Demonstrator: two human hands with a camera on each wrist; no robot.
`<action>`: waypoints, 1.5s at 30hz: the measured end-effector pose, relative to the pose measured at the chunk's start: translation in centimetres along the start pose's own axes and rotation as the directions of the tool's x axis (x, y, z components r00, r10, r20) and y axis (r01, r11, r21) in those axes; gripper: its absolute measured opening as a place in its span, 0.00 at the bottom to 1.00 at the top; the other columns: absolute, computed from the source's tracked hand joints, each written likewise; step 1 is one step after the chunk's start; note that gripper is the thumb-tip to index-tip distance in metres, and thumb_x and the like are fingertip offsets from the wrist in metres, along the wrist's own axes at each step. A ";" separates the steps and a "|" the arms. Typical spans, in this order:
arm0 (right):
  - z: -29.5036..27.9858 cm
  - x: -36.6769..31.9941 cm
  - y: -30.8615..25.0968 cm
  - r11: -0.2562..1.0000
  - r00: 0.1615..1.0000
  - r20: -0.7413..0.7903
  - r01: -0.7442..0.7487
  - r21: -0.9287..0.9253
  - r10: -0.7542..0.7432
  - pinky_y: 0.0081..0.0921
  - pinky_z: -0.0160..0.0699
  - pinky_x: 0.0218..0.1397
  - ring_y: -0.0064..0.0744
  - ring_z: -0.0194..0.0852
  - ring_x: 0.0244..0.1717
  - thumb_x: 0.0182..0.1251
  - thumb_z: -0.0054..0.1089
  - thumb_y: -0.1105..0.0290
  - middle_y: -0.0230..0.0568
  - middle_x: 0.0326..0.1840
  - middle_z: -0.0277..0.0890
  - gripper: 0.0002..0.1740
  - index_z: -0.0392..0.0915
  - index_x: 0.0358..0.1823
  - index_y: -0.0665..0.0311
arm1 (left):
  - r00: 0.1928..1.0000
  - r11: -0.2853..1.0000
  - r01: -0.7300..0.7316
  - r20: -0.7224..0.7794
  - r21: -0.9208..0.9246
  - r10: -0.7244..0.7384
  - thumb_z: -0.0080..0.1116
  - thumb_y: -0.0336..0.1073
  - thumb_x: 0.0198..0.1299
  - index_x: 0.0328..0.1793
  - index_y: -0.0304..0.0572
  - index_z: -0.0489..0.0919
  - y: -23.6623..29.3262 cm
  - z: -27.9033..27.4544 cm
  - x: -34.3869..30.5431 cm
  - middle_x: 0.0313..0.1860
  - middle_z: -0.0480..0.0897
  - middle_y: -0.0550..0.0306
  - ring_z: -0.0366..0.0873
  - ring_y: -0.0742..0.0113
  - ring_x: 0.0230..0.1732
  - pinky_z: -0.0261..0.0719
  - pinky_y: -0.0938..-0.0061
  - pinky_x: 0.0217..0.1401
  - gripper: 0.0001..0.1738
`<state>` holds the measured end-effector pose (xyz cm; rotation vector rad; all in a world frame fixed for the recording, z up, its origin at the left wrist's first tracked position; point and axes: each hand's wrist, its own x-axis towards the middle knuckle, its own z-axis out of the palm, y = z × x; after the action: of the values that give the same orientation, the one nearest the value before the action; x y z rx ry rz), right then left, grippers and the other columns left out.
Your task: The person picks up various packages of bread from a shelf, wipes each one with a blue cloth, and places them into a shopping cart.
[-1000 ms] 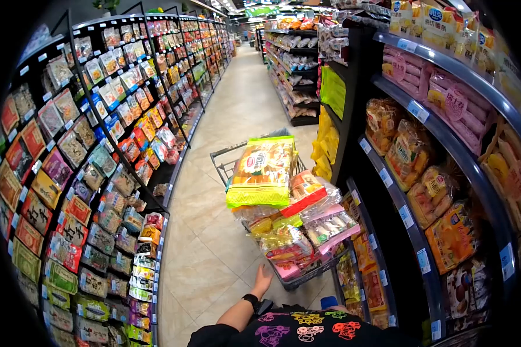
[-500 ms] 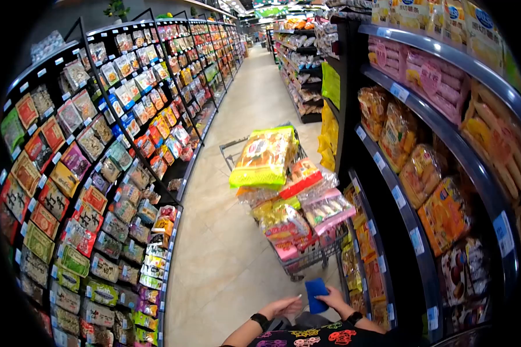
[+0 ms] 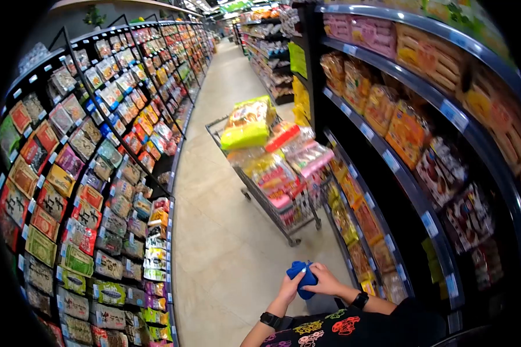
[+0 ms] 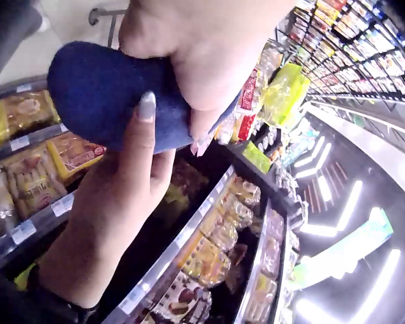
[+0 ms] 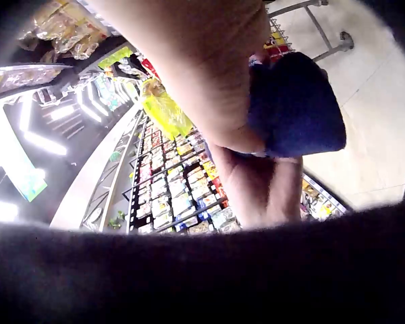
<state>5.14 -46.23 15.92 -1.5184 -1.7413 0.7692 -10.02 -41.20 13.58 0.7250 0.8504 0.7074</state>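
Both hands are together low in the head view, in front of the person's dark shirt. Between them is a folded blue cloth [image 3: 297, 269], bunched up at its top. My left hand [image 3: 289, 287] grips it from the left, thumb laid over it, and my right hand [image 3: 326, 282] pinches it from the right. Up close in the left wrist view, the cloth [image 4: 94, 94] looks dark blue and fuzzy, with fingers pressed into it from both sides. In the right wrist view a forearm hides part of the cloth [image 5: 300, 108].
A shopping cart [image 3: 266, 217] heaped with packaged food stands ahead, a yellow-green bag [image 3: 246, 124] on top. Packed shelves [image 3: 382, 156] run close along the right, and a tall rack of bagged goods [image 3: 92, 202] lines the left. Tiled floor [image 3: 208, 254] runs between them.
My left hand has come away from near the cart to the blue cloth, which my right hand held alone half a second ago. The cloth is now bunched; the cart stands farther ahead.
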 end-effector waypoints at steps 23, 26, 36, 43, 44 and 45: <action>-24.4 -33.0 -9.8 0.960 0.410 -0.890 -0.098 -0.260 -0.200 0.30 0.73 0.40 0.43 0.75 0.36 0.32 0.72 0.70 0.48 0.36 0.74 0.24 0.73 0.36 0.67 | 0.305 0.949 -0.288 0.952 0.129 -0.037 0.47 0.42 0.64 0.68 0.37 0.60 -2.3 32.0 -11.0 0.68 0.61 0.46 0.68 0.53 0.61 0.67 0.64 0.61 0.29; -27.1 -37.3 -10.7 0.914 0.176 -0.970 -0.341 -0.221 -0.168 0.27 0.72 0.40 0.40 0.73 0.33 0.33 0.75 0.70 0.46 0.33 0.72 0.25 0.71 0.34 0.68 | 0.397 0.962 -0.230 0.917 0.144 -0.042 0.48 0.42 0.64 0.68 0.38 0.59 -3.7 36.3 -11.7 0.68 0.61 0.47 0.63 0.53 0.65 0.62 0.63 0.64 0.29; -28.3 -41.8 -8.4 0.898 0.366 -0.916 -0.441 -0.013 0.166 0.31 0.68 0.58 0.35 0.66 0.58 0.40 0.72 0.71 0.45 0.57 0.64 0.35 0.66 0.53 0.65 | 0.558 0.794 -0.606 0.734 0.043 0.386 0.41 0.26 0.60 0.62 0.38 0.63 -7.3 43.0 -8.6 0.60 0.67 0.53 0.69 0.63 0.57 0.68 0.70 0.57 0.21; -29.4 -38.8 -8.6 0.944 0.578 -0.815 -0.293 -0.149 0.051 0.36 0.65 0.61 0.46 0.62 0.62 0.38 0.69 0.74 0.47 0.66 0.56 0.23 0.73 0.41 0.61 | 0.589 0.664 -0.735 0.616 0.139 0.523 0.38 0.35 0.64 0.67 0.41 0.57 -5.9 42.8 -3.3 0.66 0.60 0.52 0.57 0.61 0.67 0.58 0.66 0.65 0.24; -29.7 -38.4 -8.6 0.950 0.582 -0.812 -0.274 -0.150 0.040 0.37 0.65 0.61 0.47 0.62 0.62 0.38 0.69 0.74 0.47 0.66 0.56 0.23 0.74 0.41 0.61 | 0.603 0.706 -0.700 0.622 0.113 0.498 0.38 0.35 0.64 0.68 0.42 0.56 -5.7 42.7 -3.0 0.67 0.59 0.52 0.56 0.61 0.68 0.58 0.66 0.65 0.25; -30.0 -38.0 -8.6 0.955 0.585 -0.810 -0.255 -0.151 0.028 0.37 0.65 0.61 0.47 0.62 0.62 0.39 0.68 0.74 0.47 0.66 0.55 0.23 0.74 0.42 0.60 | 0.616 0.745 -0.662 0.630 0.088 0.473 0.38 0.35 0.64 0.68 0.42 0.55 -5.4 42.7 -2.7 0.68 0.58 0.52 0.55 0.61 0.69 0.57 0.67 0.66 0.25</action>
<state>27.30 -85.26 35.93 -1.7981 -1.0283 -0.1402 26.11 -57.98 30.08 1.4663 0.1303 0.8617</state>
